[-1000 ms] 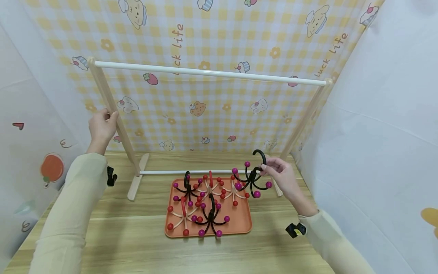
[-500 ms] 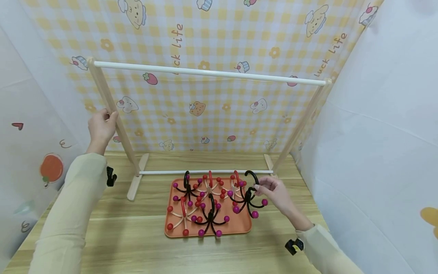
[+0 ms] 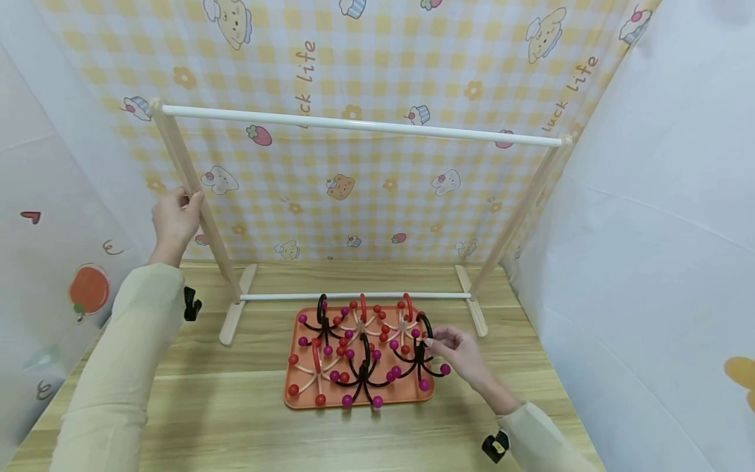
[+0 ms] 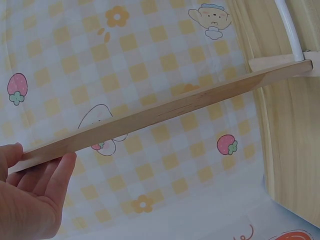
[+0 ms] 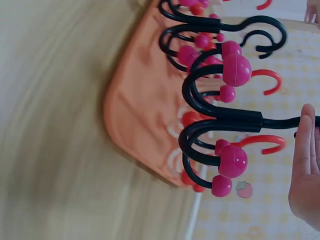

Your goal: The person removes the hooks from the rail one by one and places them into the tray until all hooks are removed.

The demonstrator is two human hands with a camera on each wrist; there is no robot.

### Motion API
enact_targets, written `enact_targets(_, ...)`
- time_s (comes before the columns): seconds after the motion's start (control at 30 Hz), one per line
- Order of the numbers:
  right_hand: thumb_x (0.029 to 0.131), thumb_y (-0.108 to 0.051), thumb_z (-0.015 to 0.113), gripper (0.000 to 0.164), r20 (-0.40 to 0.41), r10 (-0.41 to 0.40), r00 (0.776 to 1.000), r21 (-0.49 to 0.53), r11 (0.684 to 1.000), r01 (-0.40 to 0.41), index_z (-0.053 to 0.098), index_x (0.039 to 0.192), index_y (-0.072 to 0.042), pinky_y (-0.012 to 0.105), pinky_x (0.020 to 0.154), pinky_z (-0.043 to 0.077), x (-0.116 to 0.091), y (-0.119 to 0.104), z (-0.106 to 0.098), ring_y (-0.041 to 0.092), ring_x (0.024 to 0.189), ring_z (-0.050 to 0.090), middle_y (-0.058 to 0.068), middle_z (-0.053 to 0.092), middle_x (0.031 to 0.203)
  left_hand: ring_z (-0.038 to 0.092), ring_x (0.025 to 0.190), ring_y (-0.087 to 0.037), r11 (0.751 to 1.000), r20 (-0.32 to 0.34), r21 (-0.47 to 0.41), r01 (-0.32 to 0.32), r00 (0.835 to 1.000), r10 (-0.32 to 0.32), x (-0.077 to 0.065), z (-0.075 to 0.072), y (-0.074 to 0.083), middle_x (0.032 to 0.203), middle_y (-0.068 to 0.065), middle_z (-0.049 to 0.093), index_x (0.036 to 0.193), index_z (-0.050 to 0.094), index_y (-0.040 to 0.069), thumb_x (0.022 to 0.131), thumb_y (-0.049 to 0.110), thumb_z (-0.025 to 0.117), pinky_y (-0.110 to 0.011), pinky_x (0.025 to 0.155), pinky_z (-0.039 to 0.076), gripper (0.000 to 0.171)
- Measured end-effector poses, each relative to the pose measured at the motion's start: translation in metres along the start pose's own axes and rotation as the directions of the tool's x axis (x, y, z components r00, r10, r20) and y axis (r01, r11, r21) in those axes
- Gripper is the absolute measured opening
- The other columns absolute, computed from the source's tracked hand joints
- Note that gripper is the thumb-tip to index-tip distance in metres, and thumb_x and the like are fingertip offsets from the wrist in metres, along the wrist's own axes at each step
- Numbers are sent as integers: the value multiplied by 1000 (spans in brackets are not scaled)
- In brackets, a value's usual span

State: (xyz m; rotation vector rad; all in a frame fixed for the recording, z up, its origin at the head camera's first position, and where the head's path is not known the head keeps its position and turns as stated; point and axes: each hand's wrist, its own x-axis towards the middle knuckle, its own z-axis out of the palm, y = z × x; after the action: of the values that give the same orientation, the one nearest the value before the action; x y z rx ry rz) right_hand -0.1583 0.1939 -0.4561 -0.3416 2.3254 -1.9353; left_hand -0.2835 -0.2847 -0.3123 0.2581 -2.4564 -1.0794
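Note:
With its thumb and fingers, my right hand (image 3: pixel 463 359) pinches the hook of a black multi-arm hanger (image 3: pixel 419 355) tipped with magenta balls. This hanger stands upright over the front right corner of an orange tray (image 3: pixel 407 394); in the right wrist view its arms (image 5: pixel 200 122) show close above the tray. On the left, my left hand (image 3: pixel 177 219) grips the wooden post (image 3: pixel 219 252) of a rack, thumb on one side and fingers on the other in the left wrist view. Two more black hangers, one in front (image 3: pixel 364 373), and three cream, red-hooked hangers (image 3: pixel 316 359) stand on the tray.
The rack's upper white bar (image 3: pixel 360 124) spans the back, and a lower white bar (image 3: pixel 283 297) runs just behind the tray. Wooden feet (image 3: pixel 472 301) rest on the wood-grain table (image 3: pixel 236 419). A checked cloth (image 3: pixel 377 216) hangs behind, with white side walls.
My right hand has lowered the black hanger and brought it slightly left, from above the tray's back right to its front right corner. The left hand stays on the post.

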Motion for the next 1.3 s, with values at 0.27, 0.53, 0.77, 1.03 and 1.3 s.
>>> enact_targets(0.27, 84, -1, 58, 17, -13, 55, 998, 3, 998, -55, 54, 95, 11, 30, 63, 50, -4, 1, 10, 28, 72, 61, 28, 57, 86, 49, 100, -39, 1000, 14, -10, 14, 1000, -14, 1, 1, -2, 108, -27, 54, 97, 51, -6, 94, 33, 33, -43, 77, 37, 43)
enact_targets(0.53, 81, 3, 59, 11, -70, 33, 997, -97, 994, -39, 57, 90, 10, 22, 57, 48, -12, -5, 24, 28, 69, 60, 19, 59, 79, 48, 103, -39, 999, 16, -19, 31, 999, -31, 3, 1, -2, 110, -27, 53, 104, 52, -7, 93, 33, 34, -46, 81, 37, 45)
enact_targets(0.77, 79, 5, 61, 11, -159, -5, 987, -59, 998, -4, 58, 88, 9, 29, 59, 50, -11, 18, 29, 27, 67, 60, 19, 61, 75, 49, 101, -40, 1000, 4, -8, 14, 1000, -14, 2, 1, 0, 108, -28, 54, 100, 51, -7, 93, 32, 35, -46, 80, 37, 43)
enact_targets(1.03, 79, 1, 62, 14, -202, 39, 979, -21, 999, -45, 57, 92, 6, 34, 65, 50, -12, 32, 33, 33, 74, 60, 20, 61, 82, 47, 102, -41, 1000, 3, -6, 8, 1000, -8, 2, 1, 1, 109, -29, 53, 100, 51, -8, 94, 31, 35, -48, 83, 35, 43)
enact_targets(1.3, 79, 3, 61, 12, -184, 22, 983, -75, 996, -37, 58, 91, 6, 38, 64, 49, -17, 5, 34, 24, 69, 59, 12, 61, 78, 46, 103, -41, 1000, 12, -11, 17, 1000, -17, 1, -1, 1, 110, -29, 53, 103, 51, -8, 94, 31, 34, -47, 84, 35, 44)
